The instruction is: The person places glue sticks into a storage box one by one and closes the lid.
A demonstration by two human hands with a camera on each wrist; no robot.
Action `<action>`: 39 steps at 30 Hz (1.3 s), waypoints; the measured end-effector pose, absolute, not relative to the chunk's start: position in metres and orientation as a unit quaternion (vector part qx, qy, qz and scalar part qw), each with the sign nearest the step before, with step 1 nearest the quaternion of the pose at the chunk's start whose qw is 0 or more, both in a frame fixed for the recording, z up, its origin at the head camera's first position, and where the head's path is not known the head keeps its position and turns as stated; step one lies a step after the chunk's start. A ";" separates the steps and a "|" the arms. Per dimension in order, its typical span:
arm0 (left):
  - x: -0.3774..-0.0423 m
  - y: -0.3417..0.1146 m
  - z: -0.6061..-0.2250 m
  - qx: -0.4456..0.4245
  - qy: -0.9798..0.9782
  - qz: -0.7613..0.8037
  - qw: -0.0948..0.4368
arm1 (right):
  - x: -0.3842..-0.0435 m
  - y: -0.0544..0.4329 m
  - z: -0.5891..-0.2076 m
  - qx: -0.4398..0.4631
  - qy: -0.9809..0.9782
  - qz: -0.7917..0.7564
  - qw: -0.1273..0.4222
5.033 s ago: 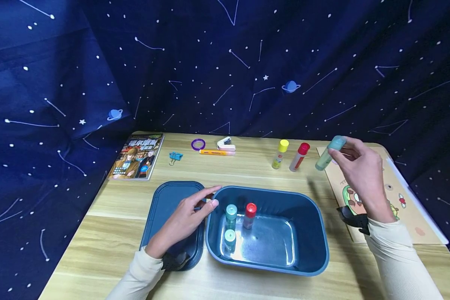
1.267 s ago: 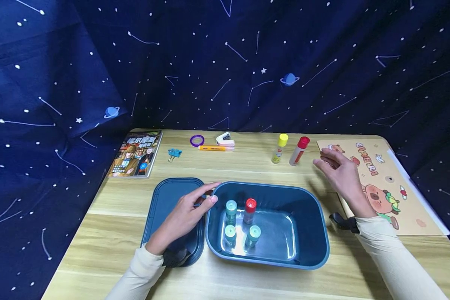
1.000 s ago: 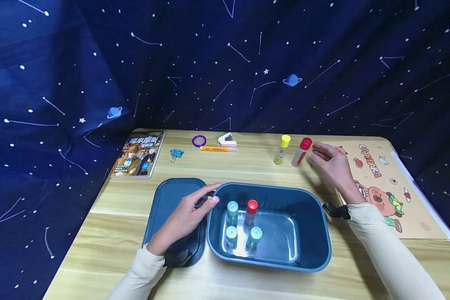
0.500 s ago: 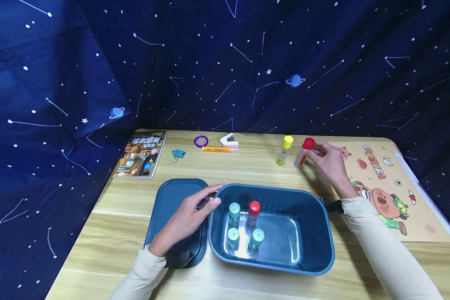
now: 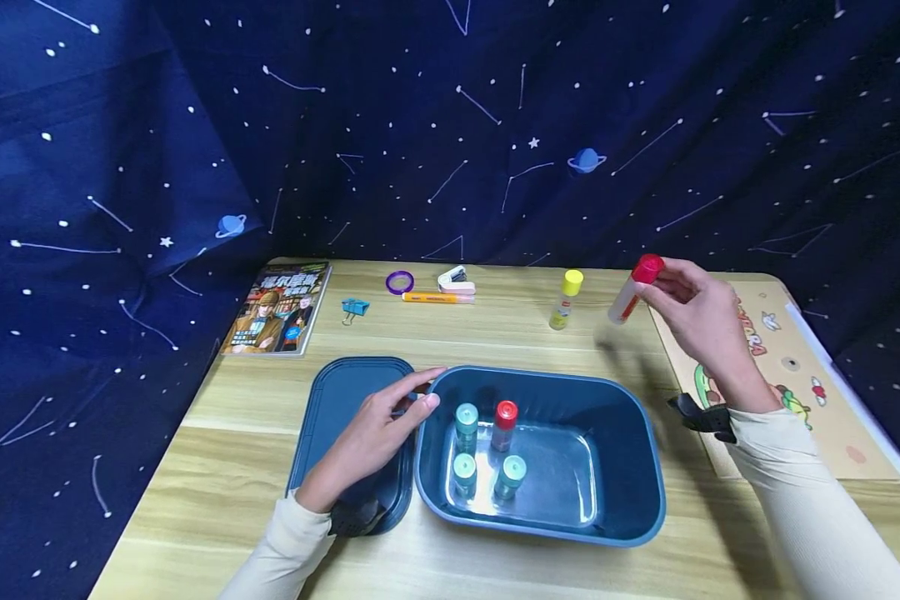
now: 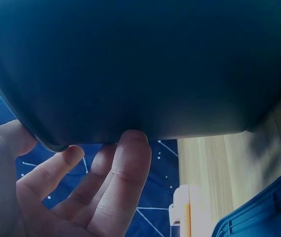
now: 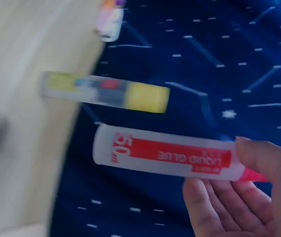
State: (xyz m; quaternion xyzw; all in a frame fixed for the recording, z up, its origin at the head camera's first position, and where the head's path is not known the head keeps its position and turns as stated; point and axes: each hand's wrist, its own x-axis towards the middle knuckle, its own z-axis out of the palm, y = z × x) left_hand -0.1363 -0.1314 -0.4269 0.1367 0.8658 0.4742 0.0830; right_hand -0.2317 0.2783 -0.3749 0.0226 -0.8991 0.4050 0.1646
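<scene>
My right hand pinches a red-capped liquid glue bottle near its cap, raised above the table and tilted. In the right wrist view the bottle's red label faces the camera. A yellow-capped glue bottle stands on the table to its left. My left hand rests on the left back corner of the dark blue bin; in the left wrist view its fingers lie against the outer wall. Inside the bin stand several green-capped bottles and one red-capped bottle.
A blue lid lies beneath my left forearm. Along the back are a magazine, a blue binder clip, a purple ring, a pink-white stapler and an orange marker. A cartoon folder lies at the right.
My right hand put a green-capped bottle into the bin, went back empty, took the red-capped glue bottle and lifted it to the right. My left hand stayed at the bin's corner.
</scene>
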 end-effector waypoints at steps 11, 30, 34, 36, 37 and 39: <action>-0.135 -0.135 -0.430 0.136 0.865 0.474 0.089 | -0.151 0.264 -0.321 0.120 -0.878 0.427 0.178; -0.136 -0.133 -0.428 0.138 0.862 0.479 0.093 | -0.111 0.214 -0.367 0.209 -0.879 0.427 -0.026; -0.135 -0.133 -0.428 0.140 0.859 0.482 0.095 | -0.112 0.208 -0.370 0.217 -0.881 0.417 -0.054; -0.136 -0.133 -0.428 0.141 0.860 0.482 0.093 | -0.112 0.206 -0.372 0.217 -0.880 0.416 -0.073; -0.136 -0.133 -0.428 0.141 0.860 0.481 0.091 | -0.112 0.204 -0.372 0.216 -0.881 0.413 -0.081; -0.136 -0.133 -0.428 0.142 0.861 0.480 0.089 | -0.113 0.203 -0.374 0.216 -0.883 0.405 -0.095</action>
